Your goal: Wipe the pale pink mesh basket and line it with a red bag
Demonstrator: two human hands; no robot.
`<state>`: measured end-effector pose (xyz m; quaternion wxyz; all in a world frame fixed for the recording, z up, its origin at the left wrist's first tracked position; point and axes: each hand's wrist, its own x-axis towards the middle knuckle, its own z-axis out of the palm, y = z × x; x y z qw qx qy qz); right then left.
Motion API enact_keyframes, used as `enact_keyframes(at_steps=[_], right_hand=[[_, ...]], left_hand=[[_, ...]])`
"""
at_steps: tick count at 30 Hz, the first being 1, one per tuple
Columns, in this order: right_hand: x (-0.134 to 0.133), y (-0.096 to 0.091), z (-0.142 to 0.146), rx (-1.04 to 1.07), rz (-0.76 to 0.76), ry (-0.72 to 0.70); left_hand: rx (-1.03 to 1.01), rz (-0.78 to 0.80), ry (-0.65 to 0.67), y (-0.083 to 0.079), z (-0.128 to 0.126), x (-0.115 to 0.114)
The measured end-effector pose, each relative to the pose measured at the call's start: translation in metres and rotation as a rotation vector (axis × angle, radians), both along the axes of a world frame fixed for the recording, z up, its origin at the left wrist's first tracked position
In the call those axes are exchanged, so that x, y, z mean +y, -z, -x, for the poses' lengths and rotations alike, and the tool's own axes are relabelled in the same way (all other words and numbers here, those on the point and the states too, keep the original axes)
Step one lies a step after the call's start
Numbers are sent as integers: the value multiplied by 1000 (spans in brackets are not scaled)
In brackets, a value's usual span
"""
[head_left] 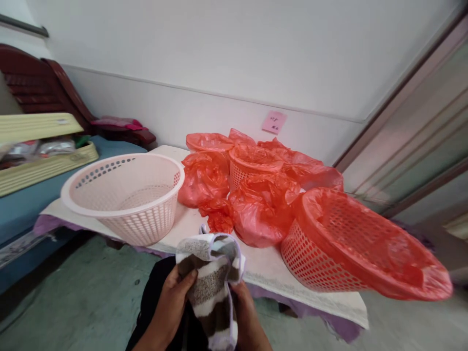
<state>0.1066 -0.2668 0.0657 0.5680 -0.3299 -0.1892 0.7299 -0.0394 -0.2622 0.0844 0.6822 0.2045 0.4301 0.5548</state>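
Observation:
A striped towel (210, 287) in white, grey and brown, edged with purple trim, hangs folded between my two hands over my lap. My left hand (175, 297) pinches its left side, thumb on top. On the towel's right side, my right hand (246, 312) grips the edge, its fingers partly hidden behind the cloth. Just past the towel, a crumpled piece of red plastic (220, 218) lies on the low white table (195, 222). A knotted-looking red plastic bag (259, 209) sits close behind it.
To the left stands a large pale pink basket (157, 214) with nothing in it. At right, a basket lined with red plastic (321, 258) overhangs the table edge. Further back are a smaller red-lined basket (252, 163) and a red bag (204, 178). A pink note (274, 122) is on the wall.

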Motion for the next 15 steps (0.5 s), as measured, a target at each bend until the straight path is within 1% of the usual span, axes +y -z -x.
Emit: enact_keyframes(at_steps=[2,4,5,7,9,12,13,15], right_hand=[[-8,-17,9,108,17,-24],[-13,-28,17,198,41,-42],[-14,-30,18,227,59,-45],[-14,-30,16,236,98,-13],[-13,-23,6,108,142,86],[-13,-12,-12,-205,220,258],[-13,-10,-16,-275,227,289],[-14,-9,-18,-342,170,309]], left_hand=[[22,-5,-26,1,6,-1],[51,-7,-29,2,8,-2],[68,-9,-24,2,7,-2],[115,-28,-10,4,3,0],[185,-69,1,8,-1,3],[345,-137,-41,12,-2,5],[404,-148,-76,13,-2,5],[498,-160,-134,9,0,2]])
